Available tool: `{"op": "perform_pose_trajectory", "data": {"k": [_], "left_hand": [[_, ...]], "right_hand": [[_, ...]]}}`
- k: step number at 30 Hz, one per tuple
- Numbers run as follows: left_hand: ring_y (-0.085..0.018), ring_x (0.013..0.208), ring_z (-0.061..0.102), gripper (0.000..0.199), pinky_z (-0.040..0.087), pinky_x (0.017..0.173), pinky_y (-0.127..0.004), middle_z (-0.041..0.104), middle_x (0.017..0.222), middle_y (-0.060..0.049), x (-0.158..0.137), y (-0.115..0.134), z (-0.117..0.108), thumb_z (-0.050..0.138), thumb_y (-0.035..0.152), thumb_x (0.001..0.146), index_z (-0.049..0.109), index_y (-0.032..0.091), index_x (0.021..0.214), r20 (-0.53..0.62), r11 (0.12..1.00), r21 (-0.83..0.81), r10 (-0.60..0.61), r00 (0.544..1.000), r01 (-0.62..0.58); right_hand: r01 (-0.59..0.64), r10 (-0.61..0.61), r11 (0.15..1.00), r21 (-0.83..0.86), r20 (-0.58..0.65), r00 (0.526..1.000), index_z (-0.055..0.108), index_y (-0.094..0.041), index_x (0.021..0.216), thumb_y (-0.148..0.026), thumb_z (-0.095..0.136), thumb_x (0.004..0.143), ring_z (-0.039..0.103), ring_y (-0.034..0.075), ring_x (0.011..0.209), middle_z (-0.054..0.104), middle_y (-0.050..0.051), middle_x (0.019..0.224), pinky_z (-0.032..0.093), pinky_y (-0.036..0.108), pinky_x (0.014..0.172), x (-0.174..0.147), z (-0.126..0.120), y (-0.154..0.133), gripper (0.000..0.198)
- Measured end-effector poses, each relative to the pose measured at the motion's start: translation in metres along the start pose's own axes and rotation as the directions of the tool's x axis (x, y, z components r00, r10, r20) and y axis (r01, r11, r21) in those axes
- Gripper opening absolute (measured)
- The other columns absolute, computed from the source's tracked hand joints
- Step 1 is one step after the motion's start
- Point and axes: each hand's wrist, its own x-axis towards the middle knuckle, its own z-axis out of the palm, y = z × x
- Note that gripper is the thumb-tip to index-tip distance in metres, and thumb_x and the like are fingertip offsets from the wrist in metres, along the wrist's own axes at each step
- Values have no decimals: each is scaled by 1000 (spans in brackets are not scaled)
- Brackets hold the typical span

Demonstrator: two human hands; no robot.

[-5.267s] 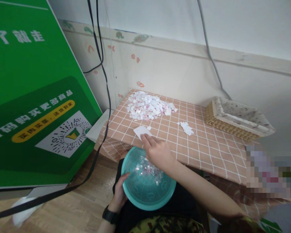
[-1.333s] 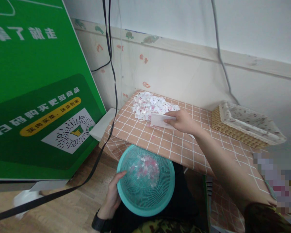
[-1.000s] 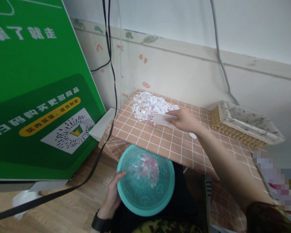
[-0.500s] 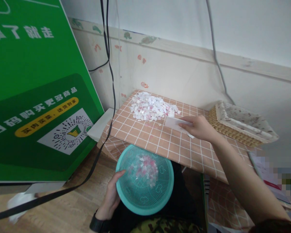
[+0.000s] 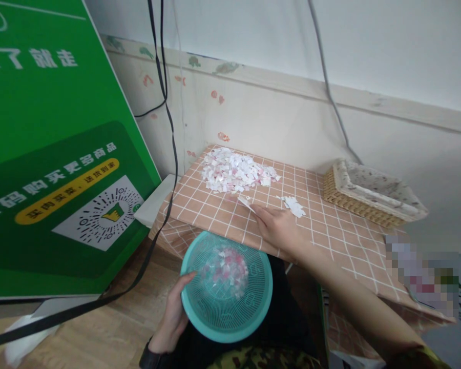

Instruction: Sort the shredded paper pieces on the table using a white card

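Observation:
My left hand (image 5: pixel 175 302) is closed on the left rim of a round teal plastic colander (image 5: pixel 228 328), held below the table's front edge over my lap. Inside the colander lie small pink and white paper pieces (image 5: pixel 230 271). My right hand (image 5: pixel 278 228) is closed on a flat white card (image 5: pixel 246 203), seen nearly edge-on, low over the checked tablecloth. Behind the card spreads a big heap of white and pinkish paper scraps (image 5: pixel 236 170). A smaller cluster of white scraps (image 5: pixel 294 206) lies behind my right hand.
A lined wicker basket (image 5: pixel 363 205) stands at the table's back right. On the left, a large green cabinet (image 5: pixel 57 154) rises beside the table (image 5: pixel 215 218). A black strap (image 5: pixel 172 169) hangs down between them. A grey cable (image 5: pixel 332 97) runs down the wall.
My right hand has moved left and nearer to me with the card, which has turned nearly edge-on. The small cluster of white scraps now shows fully. My left hand still grips the colander.

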Motion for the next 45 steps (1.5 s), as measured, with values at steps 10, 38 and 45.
{"op": "perform_pose_trajectory", "data": {"k": [10,38,45], "left_hand": [[-20,59,66,14,53,66,-33,73,69,-6,-1,1,3,71,20,63,71,11,74,6,1000,2,3,1000,-3],[-19,54,65,7,54,58,-31,72,61,-4,-2,2,3,69,16,63,71,14,69,-36,1000,5,-8,999,8],[-25,70,69,9,55,72,-37,74,71,-7,-4,5,3,67,15,64,72,13,72,-24,999,-17,-40,999,39]], "right_hand": [[-155,153,943,-295,-30,988,46,-15,128,-10,40,80,63,23,85,60,13,119,45,31,68,-24,14,7,49],[-535,494,804,-259,-208,844,55,-19,119,-23,36,86,61,22,57,69,10,75,37,30,53,-26,-5,26,38],[-626,573,779,-30,-369,732,63,-20,110,-34,38,87,60,23,64,68,10,75,35,30,56,-36,-31,60,37]]}}
